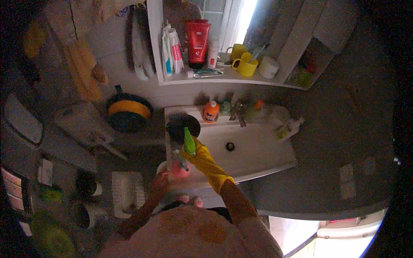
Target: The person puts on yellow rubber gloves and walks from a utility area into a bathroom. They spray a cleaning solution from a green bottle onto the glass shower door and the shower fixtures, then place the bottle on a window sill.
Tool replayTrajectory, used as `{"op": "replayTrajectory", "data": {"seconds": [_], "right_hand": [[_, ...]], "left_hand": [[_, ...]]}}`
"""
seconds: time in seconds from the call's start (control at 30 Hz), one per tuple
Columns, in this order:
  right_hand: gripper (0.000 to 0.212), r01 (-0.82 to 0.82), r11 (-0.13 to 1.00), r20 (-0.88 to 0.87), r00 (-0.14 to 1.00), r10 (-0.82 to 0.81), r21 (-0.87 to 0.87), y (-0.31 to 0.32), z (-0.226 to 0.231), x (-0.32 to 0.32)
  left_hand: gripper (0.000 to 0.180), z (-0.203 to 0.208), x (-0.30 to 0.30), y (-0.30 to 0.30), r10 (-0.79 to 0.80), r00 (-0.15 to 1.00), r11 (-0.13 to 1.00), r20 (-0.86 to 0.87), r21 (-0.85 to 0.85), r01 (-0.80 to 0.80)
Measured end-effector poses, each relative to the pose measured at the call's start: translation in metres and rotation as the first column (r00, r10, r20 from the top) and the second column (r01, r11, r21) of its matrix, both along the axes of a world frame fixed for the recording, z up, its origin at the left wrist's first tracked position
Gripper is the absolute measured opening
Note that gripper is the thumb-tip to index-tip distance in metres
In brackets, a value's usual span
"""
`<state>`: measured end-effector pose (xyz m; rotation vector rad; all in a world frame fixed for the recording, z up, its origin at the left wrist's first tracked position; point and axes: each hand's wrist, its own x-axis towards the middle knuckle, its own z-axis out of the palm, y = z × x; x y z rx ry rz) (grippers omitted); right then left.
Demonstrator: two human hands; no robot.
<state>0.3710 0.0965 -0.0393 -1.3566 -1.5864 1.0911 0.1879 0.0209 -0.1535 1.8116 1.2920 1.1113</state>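
Observation:
A yellow rubber glove covers my right hand [200, 157], which reaches over the left end of the white sink [262, 161]. Its fingers are closed around a bright green, elongated tool [189, 141] with a pale lower edge; its exact kind is unclear. My bare left hand [161, 180] is low at the sink's left front corner, its fingers curled by a whitish rounded edge. Dim light hides what they grip. Right beside it is a pink bottle [180, 169] with a green and white top. Behind the green tool sits a dark round bowl [178, 125].
An orange bottle [211, 112] stands by the faucet [239, 115], and a clear bottle [289, 129] at the sink's right. Above, a mirror shelf [172, 80] bears tubes and yellow cups [245, 66]. Dark basins [129, 122] are at the left, near a white ribbed tray [128, 193].

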Motion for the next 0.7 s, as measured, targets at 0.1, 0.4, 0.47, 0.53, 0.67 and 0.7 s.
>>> {"op": "replayTrajectory", "data": {"seconds": [0.1, 0.4, 0.47, 0.53, 0.67, 0.7], "right_hand": [[0.042, 0.045, 0.984, -0.202, 0.976, -0.080, -0.174, 0.018, -0.033, -0.015], [0.032, 0.511, 0.848, -0.620, 0.622, -0.479, -0.142, -0.025, -0.042, 0.020], [0.039, 0.194, 0.869, -0.891, -0.095, -0.445, -0.455, -0.050, -0.041, 0.056], [0.040, 0.265, 0.940, -0.976, -0.032, -0.216, -0.217, -0.083, -0.024, 0.087], [0.026, 0.636, 0.713, -0.875, 0.119, -0.469, -0.296, -0.161, 0.051, 0.123], [0.023, 0.744, 0.620, -0.808, 0.193, -0.556, -0.249, -0.178, 0.064, 0.125]], "left_hand": [[0.043, -0.003, 0.003, 0.018, 0.016, 1.000, 0.999, 0.015, 0.048, -0.017], [0.049, -0.021, 0.026, 0.058, -0.102, 0.994, 0.994, 0.047, 0.030, 0.101], [0.051, -0.030, 0.031, 0.067, -0.108, 0.992, 0.994, 0.067, 0.029, 0.107], [0.052, -0.054, 0.041, 0.078, -0.111, 0.976, 0.991, 0.188, -0.051, 0.123], [0.049, -0.060, 0.051, 0.079, -0.245, 0.831, 0.752, 0.499, -0.443, 0.488], [0.045, -0.062, 0.049, 0.078, -0.339, 0.827, 0.787, 0.449, -0.346, 0.511]]}}
